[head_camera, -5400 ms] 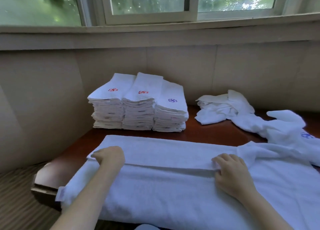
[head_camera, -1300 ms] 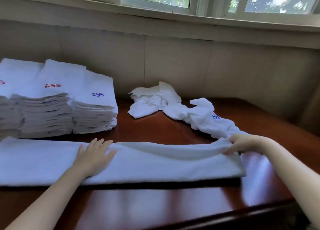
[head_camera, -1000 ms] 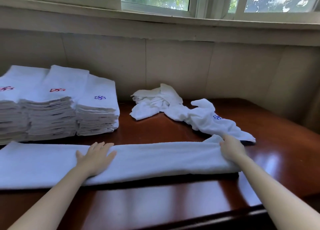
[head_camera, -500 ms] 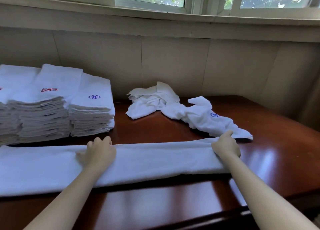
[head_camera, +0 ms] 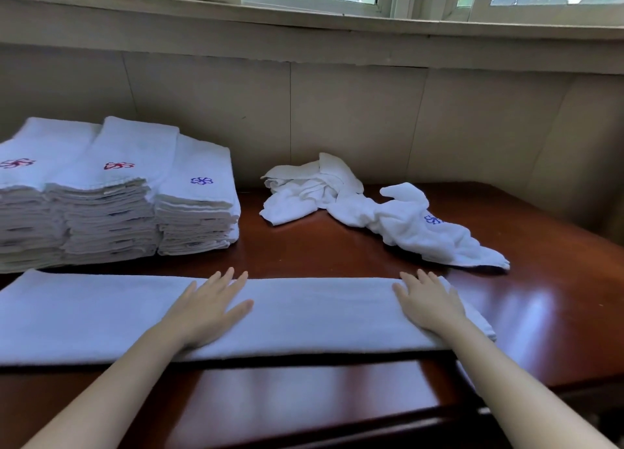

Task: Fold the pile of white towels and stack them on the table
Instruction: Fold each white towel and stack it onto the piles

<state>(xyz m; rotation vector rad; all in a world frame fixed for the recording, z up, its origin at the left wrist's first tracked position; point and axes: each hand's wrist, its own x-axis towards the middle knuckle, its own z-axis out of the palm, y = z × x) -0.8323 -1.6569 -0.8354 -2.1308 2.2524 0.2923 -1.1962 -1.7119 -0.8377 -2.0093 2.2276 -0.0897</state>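
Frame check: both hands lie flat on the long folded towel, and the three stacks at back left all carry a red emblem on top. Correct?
Not quite. In the head view the rightmost stack has a blue emblem on top; the middle stack and leftmost stack carry red ones. The rest holds: left hand and right hand lie flat on the long folded towel.

White towel [head_camera: 304, 313], folded into a long narrow strip, is lying flat across the table [head_camera: 304, 401]; three stacks of folded towels [head_camera: 111, 219], red and blue emblems uppermost, are standing side by side behind it at left; crumpled unfolded towels [head_camera: 388, 215] are lying behind it at right
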